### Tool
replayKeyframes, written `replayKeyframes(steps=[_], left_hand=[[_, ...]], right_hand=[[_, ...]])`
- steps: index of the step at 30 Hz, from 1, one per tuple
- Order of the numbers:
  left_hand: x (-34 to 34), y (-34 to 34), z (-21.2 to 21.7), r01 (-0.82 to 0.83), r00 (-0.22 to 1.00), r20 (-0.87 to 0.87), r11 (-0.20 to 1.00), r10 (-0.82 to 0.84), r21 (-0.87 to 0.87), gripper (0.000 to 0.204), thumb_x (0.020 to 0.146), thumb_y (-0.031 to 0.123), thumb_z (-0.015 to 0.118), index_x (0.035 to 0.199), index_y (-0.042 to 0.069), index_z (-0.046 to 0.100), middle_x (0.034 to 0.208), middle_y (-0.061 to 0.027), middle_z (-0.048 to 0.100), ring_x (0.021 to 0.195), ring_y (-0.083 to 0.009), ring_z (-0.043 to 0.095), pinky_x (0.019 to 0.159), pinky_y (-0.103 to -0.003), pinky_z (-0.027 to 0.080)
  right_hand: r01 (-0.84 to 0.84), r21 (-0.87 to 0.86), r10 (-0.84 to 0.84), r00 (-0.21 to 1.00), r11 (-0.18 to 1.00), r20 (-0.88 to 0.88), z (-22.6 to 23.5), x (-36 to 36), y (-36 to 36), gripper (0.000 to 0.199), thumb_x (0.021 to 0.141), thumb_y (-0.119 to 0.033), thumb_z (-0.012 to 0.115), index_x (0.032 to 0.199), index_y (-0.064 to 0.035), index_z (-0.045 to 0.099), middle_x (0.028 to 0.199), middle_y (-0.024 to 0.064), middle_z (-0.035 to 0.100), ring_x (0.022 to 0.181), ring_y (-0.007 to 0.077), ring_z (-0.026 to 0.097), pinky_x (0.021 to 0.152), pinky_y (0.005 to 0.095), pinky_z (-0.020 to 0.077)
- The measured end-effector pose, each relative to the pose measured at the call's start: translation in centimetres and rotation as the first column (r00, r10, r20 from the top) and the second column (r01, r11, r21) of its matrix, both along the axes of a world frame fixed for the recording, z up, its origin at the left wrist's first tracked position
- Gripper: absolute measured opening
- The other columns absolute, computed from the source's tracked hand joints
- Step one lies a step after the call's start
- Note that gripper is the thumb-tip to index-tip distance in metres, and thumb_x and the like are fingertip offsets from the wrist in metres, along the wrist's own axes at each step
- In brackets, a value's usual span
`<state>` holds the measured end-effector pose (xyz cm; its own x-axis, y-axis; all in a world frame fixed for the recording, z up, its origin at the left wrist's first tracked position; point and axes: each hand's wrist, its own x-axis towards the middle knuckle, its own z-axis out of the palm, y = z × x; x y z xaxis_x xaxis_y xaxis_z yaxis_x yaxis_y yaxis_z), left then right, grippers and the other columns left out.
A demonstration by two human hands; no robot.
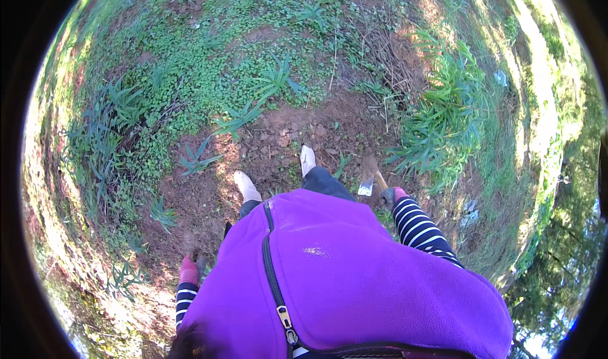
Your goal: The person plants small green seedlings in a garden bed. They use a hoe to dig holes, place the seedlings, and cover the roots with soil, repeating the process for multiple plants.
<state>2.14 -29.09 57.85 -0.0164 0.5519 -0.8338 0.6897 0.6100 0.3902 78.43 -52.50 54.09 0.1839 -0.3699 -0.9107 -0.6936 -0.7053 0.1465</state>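
My right hand (392, 196), in a pink and grey glove, is closed around the wooden handle of a hoe (366, 187). The hoe hangs low to the right of my feet, its metal blade catching the light just above the soil. Out at my left side hangs my left hand (192, 268), gloved the same way; its fingers are too small and shaded to make out. Bare brown soil (285, 131) with clods and small weeds lies around my two pale shoes (308, 159).
Ahead and to the left, low green ground cover (209, 55) spreads over the slope. A tall leafy clump (443, 115) grows at the right, beside dry stalks (392, 55). Single strappy plants (275, 79) stand at the soil's far edge. Trees (563, 251) rise at the far right.
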Motion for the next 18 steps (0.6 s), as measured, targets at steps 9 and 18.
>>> replayKeyframes(steps=[9,18], left_hand=[[9.7,1.5,6.9,0.138,0.979,-0.174,0.977,-0.109,0.163,0.043,0.093,0.014,0.063,0.131,-0.002,0.055,0.125,-0.0148,0.064,0.114,-0.0224,0.061,0.1,-0.034,0.047],[10.7,-4.5,3.1,0.073,0.994,-0.078,0.997,-0.071,0.02,0.039,0.091,0.012,0.063,0.129,0.003,0.06,0.122,-0.0127,0.067,0.11,-0.0231,0.063,0.097,-0.036,0.049]], right_hand=[[-0.076,0.138,0.098,0.982,0.988,-0.159,0.4,4.5,-1.8,0.006,0.091,-0.01,0.056,0.095,-0.0081,0.052,0.063,0.0021,0.049,0.048,0.0145,0.049,0.039,0.0294,0.0405],[-0.243,0.324,0.272,0.961,0.914,-0.048,0.7,8.2,5.6,0.009,0.089,-0.01,0.06,0.088,-0.0056,0.052,0.059,0.0012,0.05,0.043,0.0141,0.047,0.036,0.0309,0.039]])
